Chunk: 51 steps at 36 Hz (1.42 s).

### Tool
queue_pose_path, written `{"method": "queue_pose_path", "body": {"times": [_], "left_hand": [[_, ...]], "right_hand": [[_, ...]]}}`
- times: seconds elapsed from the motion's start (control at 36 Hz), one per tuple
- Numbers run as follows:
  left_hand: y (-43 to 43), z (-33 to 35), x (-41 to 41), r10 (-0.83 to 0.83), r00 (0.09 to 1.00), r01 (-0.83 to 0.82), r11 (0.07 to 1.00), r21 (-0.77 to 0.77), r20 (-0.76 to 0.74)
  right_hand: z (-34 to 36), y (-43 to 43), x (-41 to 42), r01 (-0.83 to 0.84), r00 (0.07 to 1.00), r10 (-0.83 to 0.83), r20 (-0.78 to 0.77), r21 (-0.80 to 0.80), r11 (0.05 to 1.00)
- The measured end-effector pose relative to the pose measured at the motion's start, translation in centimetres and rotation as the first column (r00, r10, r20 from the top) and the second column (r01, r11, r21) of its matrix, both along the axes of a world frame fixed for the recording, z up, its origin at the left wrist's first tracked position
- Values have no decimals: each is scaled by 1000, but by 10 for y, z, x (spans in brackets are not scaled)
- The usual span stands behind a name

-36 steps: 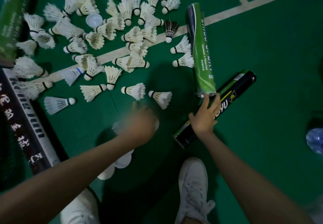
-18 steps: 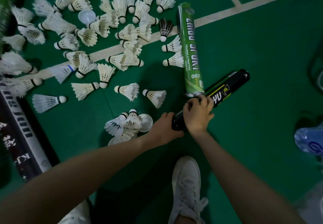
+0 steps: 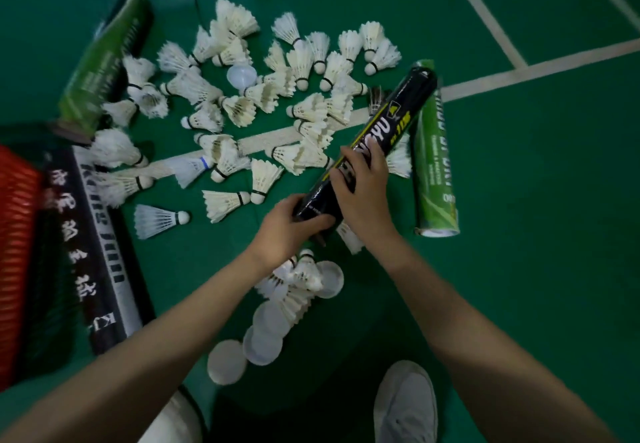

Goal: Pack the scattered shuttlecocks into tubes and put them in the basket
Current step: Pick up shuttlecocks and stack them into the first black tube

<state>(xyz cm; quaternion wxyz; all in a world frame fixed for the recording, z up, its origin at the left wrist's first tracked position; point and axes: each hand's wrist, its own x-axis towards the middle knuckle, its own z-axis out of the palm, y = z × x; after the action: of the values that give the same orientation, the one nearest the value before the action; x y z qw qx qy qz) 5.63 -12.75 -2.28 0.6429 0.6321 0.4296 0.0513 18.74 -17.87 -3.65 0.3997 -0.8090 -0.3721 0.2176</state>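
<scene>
Matte green floor [image 3: 519,252]; left hand [image 3: 285,233] and right hand [image 3: 363,197] fingers clamp a glossy black, perhaps cardboard, tube [image 3: 393,119].

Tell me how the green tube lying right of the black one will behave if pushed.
The green tube lies on its side on the court floor, so it will probably roll sideways. Its near end looks open, so it is likely empty and light. Shuttlecocks on its left might stop it.
</scene>
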Motion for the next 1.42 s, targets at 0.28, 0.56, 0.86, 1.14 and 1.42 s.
{"method": "queue_pose_path", "body": {"times": [0.28,0.56,0.86,1.14,1.42], "left_hand": [[57,25,-48,512,848,-264,631,-730,136],[74,6,-103,238,968,-249,944,-216,-79],[81,-16,-114,-9,614,376,882,282,-789],[64,-11,-77,121,912,241,615,750,-392],[86,4,-64,14,802,533,434,727,-597]], "right_hand": [[24,102,-30,35,941,-36,-337,-9,999],[14,125,-56,-8,706,-36,-707,-58,998],[10,109,-62,260,476,-136,-869,-9,965],[-1,64,-100,285,461,33,-887,183,941],[32,20,-10,536,565,-131,-815,241,809]]}}
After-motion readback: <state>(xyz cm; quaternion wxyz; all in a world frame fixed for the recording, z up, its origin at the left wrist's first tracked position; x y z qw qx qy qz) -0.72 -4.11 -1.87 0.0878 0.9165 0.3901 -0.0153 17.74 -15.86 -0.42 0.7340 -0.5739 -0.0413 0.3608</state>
